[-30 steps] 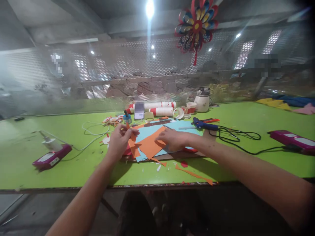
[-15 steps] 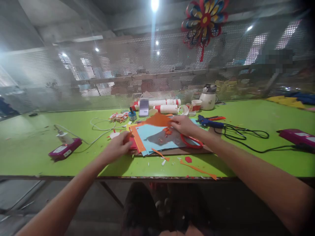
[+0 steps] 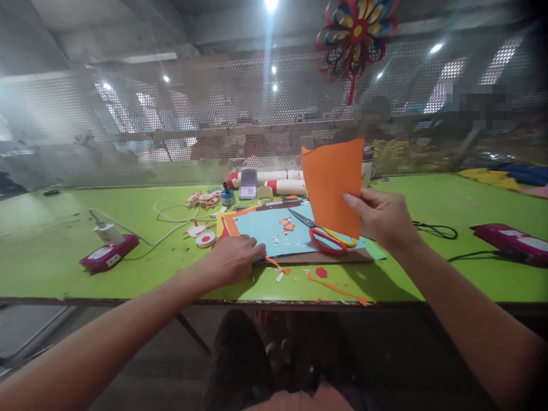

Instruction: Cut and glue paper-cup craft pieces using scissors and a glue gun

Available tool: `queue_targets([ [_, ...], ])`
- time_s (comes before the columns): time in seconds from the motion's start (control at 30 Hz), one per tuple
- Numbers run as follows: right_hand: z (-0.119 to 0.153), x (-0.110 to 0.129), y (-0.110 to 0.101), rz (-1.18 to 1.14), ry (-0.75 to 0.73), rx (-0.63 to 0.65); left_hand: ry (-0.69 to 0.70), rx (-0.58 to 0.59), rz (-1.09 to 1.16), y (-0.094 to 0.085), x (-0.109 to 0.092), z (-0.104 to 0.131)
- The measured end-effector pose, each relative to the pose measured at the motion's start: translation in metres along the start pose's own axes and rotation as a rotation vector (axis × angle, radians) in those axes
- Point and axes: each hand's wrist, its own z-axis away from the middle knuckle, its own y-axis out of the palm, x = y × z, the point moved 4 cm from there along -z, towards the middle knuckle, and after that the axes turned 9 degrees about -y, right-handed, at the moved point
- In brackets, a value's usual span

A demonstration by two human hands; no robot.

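Note:
In the head view my right hand (image 3: 383, 220) pinches an orange paper sheet (image 3: 334, 188) at its right edge and holds it upright above the table. My left hand (image 3: 235, 258) lies at the near left corner of the light blue paper (image 3: 265, 220), its fingers bent and closed on the corner. Scissors (image 3: 327, 241) with red and yellow handles rest on the blue paper, partly behind the orange sheet. Small orange cut pieces (image 3: 287, 224) and white scraps (image 3: 276, 241) lie on the blue paper. Under it, orange and red sheets (image 3: 225, 225) stick out at the left.
Orange strips (image 3: 338, 288) and a red hexagon (image 3: 321, 273) lie near the front edge of the green table (image 3: 162, 279). Round white-and-red pieces (image 3: 205, 238), a blue glue bottle (image 3: 228, 197) and paper cups in rows (image 3: 285, 187) stand behind. Purple power strips (image 3: 109, 253) flank both sides.
My right hand has lifted the orange sheet up and to the right, turning it upright. My left hand has moved right to the blue paper's corner. The scissors now show more fully.

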Motion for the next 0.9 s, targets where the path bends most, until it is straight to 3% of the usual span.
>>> queue_targets([
  [0.17,0.025,0.047,-0.010,0.263,-0.158,-0.149,-0.012,-0.032,-0.012,-0.006,0.011,-0.013],
  [0.23,0.042,0.076,-0.006,0.378,-0.291,-0.119,-0.008,-0.033,-0.004,-0.013,0.017,-0.020],
  [0.27,0.051,0.089,0.000,0.386,-0.361,-0.040,0.001,-0.027,0.003,-0.017,0.020,-0.024],
  [0.33,0.074,0.114,0.022,0.433,-0.661,0.271,0.021,-0.011,0.014,-0.025,0.024,-0.032],
  [0.37,0.085,0.119,0.034,0.471,-0.699,0.443,0.027,-0.001,0.018,-0.030,0.026,-0.037],
  [0.47,0.102,0.124,0.062,0.607,-0.776,0.648,0.019,0.010,0.017,-0.044,0.030,-0.050],
  [0.53,0.102,0.125,0.078,0.706,-0.786,0.716,0.020,0.025,0.017,-0.052,0.031,-0.056],
  [0.73,0.082,0.141,0.097,0.851,-0.825,0.742,0.020,0.076,0.038,-0.054,0.030,-0.056],
  [0.9,0.070,0.118,0.112,0.972,-0.743,0.859,-0.006,0.066,0.079,-0.051,0.030,-0.053],
])
